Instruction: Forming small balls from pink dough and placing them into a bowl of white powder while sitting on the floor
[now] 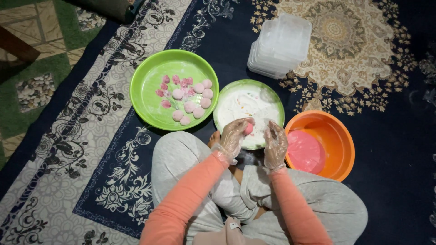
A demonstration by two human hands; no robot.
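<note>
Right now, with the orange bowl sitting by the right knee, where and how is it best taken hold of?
Grip the orange bowl by its bare rim on the far right side, coming from above and outside. The pink dough fills the left of the inside, and the right hand and white-floured bowl crowd the near-left rim, so the right edge looks freest.

Colours only:
- carpet (390, 149): dark navy field, cream and tan medallion toward its top right, grey band with black floral scrolls down its left side
- floor (27, 54) past the carpet's left edge: green with beige tiles and pebble patches
- large plate (150, 90): lime green, carrying pink and pale pink dough balls (190, 97)
- small bowl (272, 97): green rim, white flour inside with coloured specks
- basin (336, 131): orange, pink dough (305, 152) inside
- stacked containers (279, 45): clear, frosty white
- left hand (234, 136) and right hand (275, 145): clear plastic gloves; pink ball (248, 129) in the left
- sleeves (181, 204): salmon orange
- trousers (327, 204): light grey
</note>
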